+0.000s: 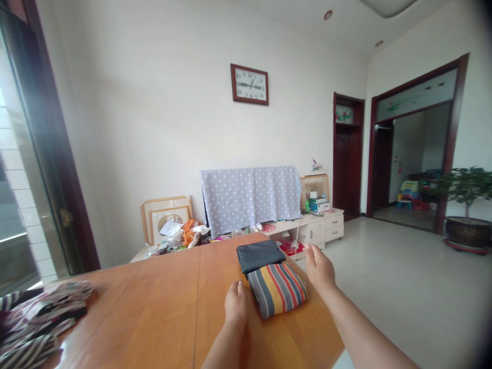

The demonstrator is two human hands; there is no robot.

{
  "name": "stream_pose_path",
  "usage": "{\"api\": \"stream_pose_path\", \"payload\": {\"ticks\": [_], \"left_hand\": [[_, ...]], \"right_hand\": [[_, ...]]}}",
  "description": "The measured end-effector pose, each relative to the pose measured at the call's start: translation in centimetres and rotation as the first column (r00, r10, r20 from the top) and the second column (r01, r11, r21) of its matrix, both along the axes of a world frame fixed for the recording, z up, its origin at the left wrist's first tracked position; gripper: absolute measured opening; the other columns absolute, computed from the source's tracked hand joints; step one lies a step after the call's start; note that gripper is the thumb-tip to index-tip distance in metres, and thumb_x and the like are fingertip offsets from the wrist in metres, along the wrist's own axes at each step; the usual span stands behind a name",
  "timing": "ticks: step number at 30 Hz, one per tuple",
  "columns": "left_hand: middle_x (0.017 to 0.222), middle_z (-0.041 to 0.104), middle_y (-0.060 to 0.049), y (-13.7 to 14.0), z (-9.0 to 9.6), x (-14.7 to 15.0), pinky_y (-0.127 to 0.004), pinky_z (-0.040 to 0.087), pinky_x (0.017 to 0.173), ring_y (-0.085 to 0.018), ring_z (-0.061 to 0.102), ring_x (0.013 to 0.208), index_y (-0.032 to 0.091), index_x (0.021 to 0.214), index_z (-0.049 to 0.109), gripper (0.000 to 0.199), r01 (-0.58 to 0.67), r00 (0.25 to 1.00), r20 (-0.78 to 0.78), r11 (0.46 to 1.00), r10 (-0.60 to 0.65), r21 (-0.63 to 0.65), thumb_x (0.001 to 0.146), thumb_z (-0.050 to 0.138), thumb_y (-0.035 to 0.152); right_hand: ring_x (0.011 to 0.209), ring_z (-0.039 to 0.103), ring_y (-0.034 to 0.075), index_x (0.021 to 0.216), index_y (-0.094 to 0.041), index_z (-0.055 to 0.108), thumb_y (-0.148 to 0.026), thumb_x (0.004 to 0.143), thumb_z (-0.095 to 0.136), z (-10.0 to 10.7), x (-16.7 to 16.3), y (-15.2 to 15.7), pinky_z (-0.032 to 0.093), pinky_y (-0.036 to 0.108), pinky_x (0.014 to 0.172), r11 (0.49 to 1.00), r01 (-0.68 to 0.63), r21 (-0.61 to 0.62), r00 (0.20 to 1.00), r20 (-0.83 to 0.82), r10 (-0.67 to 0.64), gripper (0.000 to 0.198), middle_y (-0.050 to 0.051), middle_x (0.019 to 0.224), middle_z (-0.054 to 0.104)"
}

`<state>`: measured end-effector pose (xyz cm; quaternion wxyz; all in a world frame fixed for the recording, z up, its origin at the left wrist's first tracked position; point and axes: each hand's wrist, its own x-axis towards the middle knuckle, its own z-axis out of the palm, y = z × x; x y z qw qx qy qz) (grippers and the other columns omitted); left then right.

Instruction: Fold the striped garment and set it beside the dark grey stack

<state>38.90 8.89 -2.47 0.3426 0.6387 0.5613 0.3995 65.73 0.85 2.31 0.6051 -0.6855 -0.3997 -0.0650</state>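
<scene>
A folded striped cloth (277,289) in yellow, grey, red and orange lies on the wooden table (161,302). Just behind it, touching its far edge, is a folded black cloth (258,255). My left hand (235,303) is close to the left side of the striped cloth, its fingers pointing forward and nothing seen in it. On the other side, my right hand (320,267) is held up past the table's right edge, fingers stretched out and apart from the cloth. Part of each hand's fingers is hidden by the hand itself.
A loose pile of striped and patterned clothes (46,315) lies at the table's left end. Beyond the table, a low white cabinet (315,230) bears picture frames, bags and a dotted cloth cover (251,197). A potted plant (467,230) stands on the floor at right.
</scene>
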Motion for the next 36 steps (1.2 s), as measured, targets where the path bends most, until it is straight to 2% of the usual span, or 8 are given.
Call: {"api": "stream_pose_path", "payload": {"ticks": [7, 12, 17, 22, 26, 28, 31, 36], "left_hand": [[0.134, 0.063, -0.01, -3.6, 1.0, -3.8, -0.027, 0.044, 0.102, -0.021, 0.056, 0.126, 0.015, 0.12, 0.064, 0.046, 0.09, 0.984, 0.159, 0.995, -0.082, -0.042, 0.092, 0.043, 0.046], [0.124, 0.069, -0.009, -6.4, 1.5, -7.9, -0.033, 0.046, 0.102, -0.025, 0.059, 0.122, 0.019, 0.11, 0.069, 0.045, 0.17, 0.961, 0.231, 0.984, -0.153, -0.056, 0.087, 0.05, 0.054], [0.106, 0.074, -0.007, -8.5, 1.8, -11.5, -0.034, 0.051, 0.092, -0.026, 0.064, 0.11, 0.021, 0.098, 0.071, 0.047, 0.195, 0.961, 0.215, 0.978, -0.175, -0.074, 0.083, 0.052, 0.062], [0.108, 0.072, -0.006, -10.6, 1.6, -13.8, -0.033, 0.05, 0.092, -0.025, 0.064, 0.108, 0.021, 0.099, 0.069, 0.045, 0.259, 0.92, 0.332, 0.959, -0.208, -0.116, 0.081, 0.057, 0.061], [0.085, 0.068, -0.003, -12.3, 1.7, -14.8, -0.03, 0.051, 0.076, -0.02, 0.064, 0.083, 0.021, 0.091, 0.067, 0.047, 0.254, 0.905, 0.386, 0.955, -0.179, -0.154, 0.078, 0.059, 0.066], [0.076, 0.062, 0.0, -13.2, 1.8, -15.4, -0.027, 0.048, 0.07, -0.016, 0.059, 0.072, 0.021, 0.085, 0.064, 0.046, 0.249, 0.898, 0.405, 0.959, -0.175, -0.138, 0.077, 0.062, 0.066], [0.066, 0.053, 0.004, -14.5, 1.8, -16.7, -0.024, 0.043, 0.062, -0.012, 0.05, 0.061, 0.02, 0.078, 0.058, 0.044, 0.266, 0.884, 0.429, 0.955, -0.186, -0.134, 0.078, 0.062, 0.065], [0.065, 0.052, 0.003, -17.0, 2.1, -20.3, -0.025, 0.041, 0.06, -0.014, 0.051, 0.062, 0.021, 0.075, 0.058, 0.042, 0.205, 0.908, 0.398, 0.966, -0.129, -0.154, 0.076, 0.065, 0.062]], "right_hand": [[0.077, 0.069, 0.023, 0.095, -0.02, 0.068, -0.057, 0.084, 0.048, 0.4, 1.0, 1.2, 0.052, 0.036, 0.076, 0.988, -0.043, 0.151, 0.935, -0.341, 0.093, 0.044, 0.007, 0.079, 0.074], [0.066, 0.069, 0.021, 0.087, -0.019, 0.06, -0.044, 0.078, 0.052, -0.3, 3.3, 0.9, 0.055, 0.033, 0.063, 0.974, 0.052, 0.218, 0.745, -0.658, 0.108, 0.028, 0.007, 0.069, 0.07], [0.055, 0.064, 0.018, 0.074, -0.024, 0.053, -0.033, 0.073, 0.054, -0.8, 4.2, -1.0, 0.051, 0.03, 0.052, 0.977, 0.098, 0.191, 0.579, -0.809, 0.1, 0.009, 0.004, 0.059, 0.062], [0.049, 0.057, 0.014, 0.081, -0.02, 0.06, -0.031, 0.07, 0.059, -0.1, 0.7, -2.7, 0.044, 0.025, 0.044, 0.973, 0.047, 0.227, 0.539, -0.826, 0.167, 0.015, 0.001, 0.058, 0.06], [0.044, 0.044, 0.01, 0.091, -0.017, 0.067, -0.041, 0.071, 0.068, 1.2, -6.4, -4.8, 0.035, 0.023, 0.041, 0.943, -0.139, 0.304, 0.538, -0.776, 0.329, 0.031, -0.002, 0.056, 0.055], [0.044, 0.039, 0.009, 0.094, -0.017, 0.068, -0.048, 0.075, 0.069, 2.3, -11.5, -6.9, 0.031, 0.022, 0.041, 0.856, -0.353, 0.379, 0.503, -0.694, 0.515, 0.036, -0.005, 0.054, 0.05], [0.048, 0.034, 0.008, 0.095, -0.018, 0.068, -0.049, 0.083, 0.067, 4.7, -19.9, -11.4, 0.029, 0.023, 0.047, 0.629, -0.664, 0.404, 0.33, -0.596, 0.732, 0.034, -0.007, 0.052, 0.042], [0.047, 0.028, 0.009, 0.095, -0.024, 0.07, -0.049, 0.085, 0.064, 9.8, -30.5, -19.9, 0.027, 0.026, 0.052, 0.087, -0.924, 0.371, -0.102, -0.46, 0.882, 0.028, -0.007, 0.048, 0.037]]}}
